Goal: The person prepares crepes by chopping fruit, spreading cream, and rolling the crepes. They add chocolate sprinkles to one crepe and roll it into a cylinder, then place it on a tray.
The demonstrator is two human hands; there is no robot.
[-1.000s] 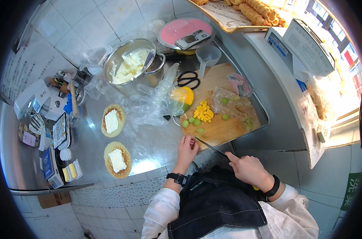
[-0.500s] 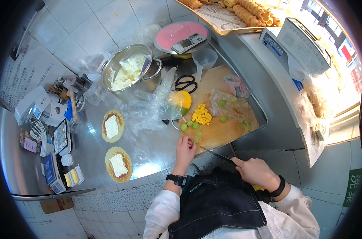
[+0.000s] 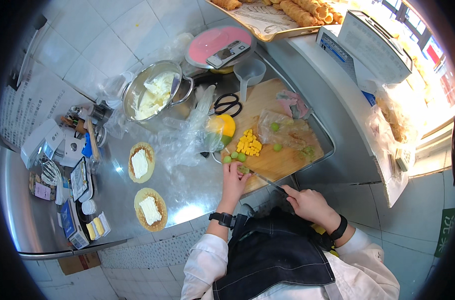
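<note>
My right hand (image 3: 310, 204) is wrapped round the handle of a knife (image 3: 269, 180), whose blade tip reaches the front edge of the wooden cutting board (image 3: 271, 168). Close to that tip, the fingers of my left hand (image 3: 233, 179) pinch a green grape (image 3: 244, 170) against the board. Just beyond my left fingers lie several more green grapes (image 3: 234, 155). Diced yellow mango (image 3: 249, 143) forms a small pile behind them. A partly peeled mango (image 3: 222, 129) sits at the board's left side. Further right, a clear plastic bag (image 3: 286, 131) has grapes on and beside it.
Two round pancakes topped with white cream (image 3: 150, 210) lie on the steel counter (image 3: 185, 192) at left. Behind stand a pot of cream (image 3: 155, 95), black scissors (image 3: 227, 104), a plastic funnel (image 3: 249, 74) and a phone (image 3: 228, 54) on a pink round lid. A ledge (image 3: 332, 100) borders the right.
The knife and my right hand have shifted left, bringing the blade tip closer to the grape at my left fingers. The whole view has shifted slightly.
</note>
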